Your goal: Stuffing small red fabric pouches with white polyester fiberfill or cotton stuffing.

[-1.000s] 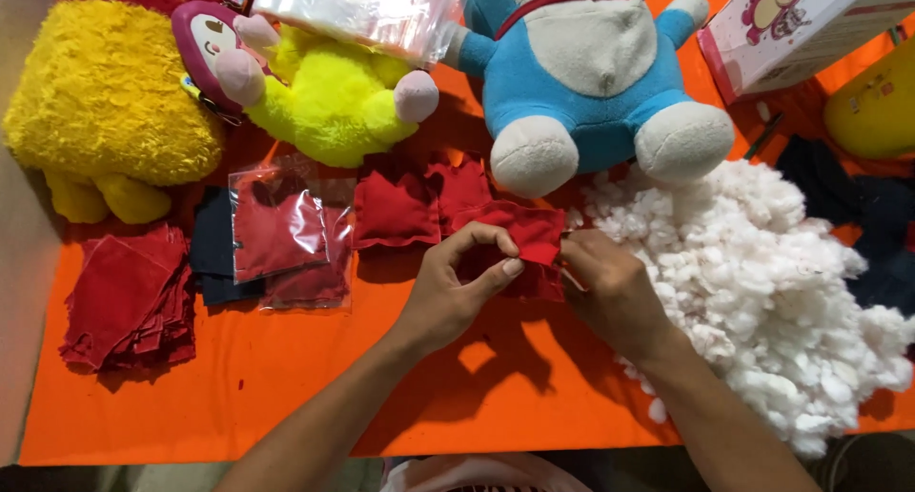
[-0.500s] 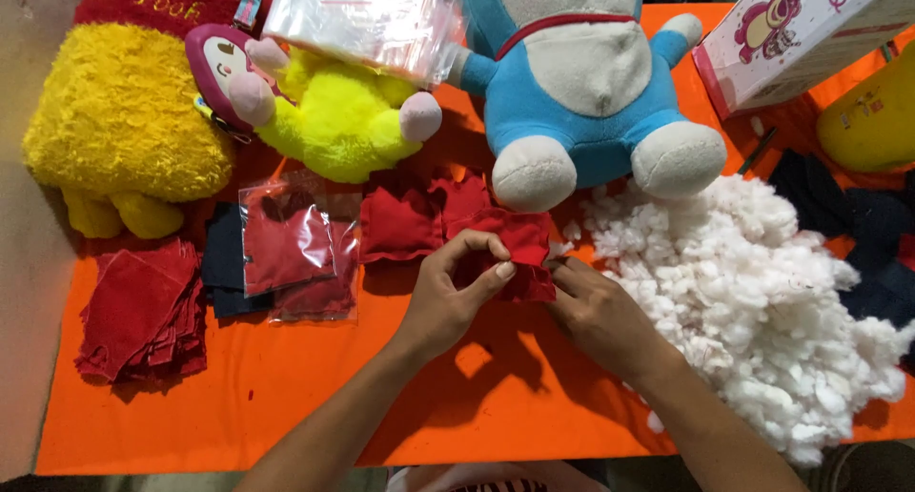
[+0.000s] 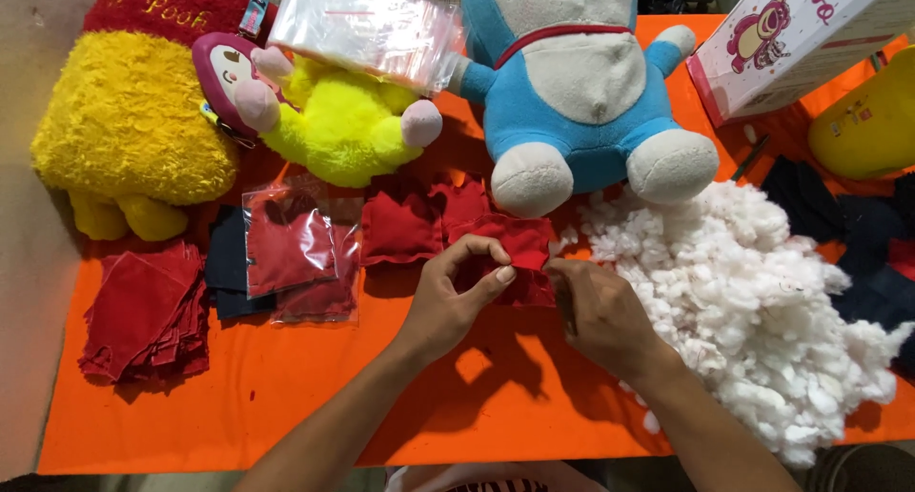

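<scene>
Nearest to me, two bare forearms reach up over the orange table cover (image 3: 286,397). The left hand (image 3: 453,301) is curled, its thumb and forefinger pinched onto the edge of a small red fabric pouch (image 3: 519,249). The right hand (image 3: 605,316) lies knuckles up just beside it, its fingertips tucked against the same pouch; the fingers are bent closed, and they seem to grip the cloth's lower edge, though the hand itself hides the contact. The pouch sits on the cover between the two hands, just below the foot of the blue plush.

To the right of the hands, touching the right wrist, spreads a big heap of white stuffing (image 3: 753,301). To the left lie two clear bags holding red cloth (image 3: 291,254), overlapping some dark fabric pieces, and further left a stack of red fabric squares (image 3: 143,311). Just above the pouch rest more stuffed red pouches (image 3: 410,225).

Beyond these, along the far side, a blue and white plush toy (image 3: 581,82) sits upright, a bright yellow plush with pink paws (image 3: 334,120) lies beside it with a clear zip bag (image 3: 372,25) on top, and a large yellow and red plush (image 3: 124,111) fills the left corner. At far right stand a white and pink box (image 3: 791,34), a yellow object (image 3: 872,125), and dark cloth (image 3: 848,225).
</scene>
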